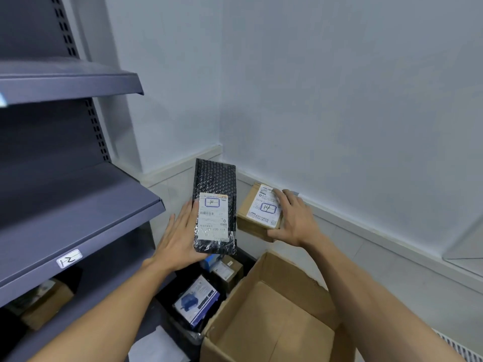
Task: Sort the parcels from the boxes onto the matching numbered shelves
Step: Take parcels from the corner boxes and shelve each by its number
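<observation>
The left fingers [183, 218] lay straight along the left edge of a black bubble mailer [214, 176], which rested upright against the left hand [180, 241]; the thumb was hidden behind it. A white label [213, 218] on the mailer's face carried a handwritten 10. Just to its right, the right fingers [285, 202] curled over the far edge of a small brown parcel [247, 207] and the thumb [274, 234] pressed its near edge, so the right hand [295, 218] gripped it. Its label [265, 207] read 14. The two parcels were held side by side in the air, almost touching, in front of the room's far corner.

Below the hands sat a black crate [163, 296] holding a blue-and-white box [196, 301] and a small brown box [227, 273]. An open carton [274, 322] stood just right of the crate, near the person. At left rose grey shelves; one shelf [78, 210] bore a tag [69, 258] marked 12, and a brown box [47, 301] sat beneath it.
</observation>
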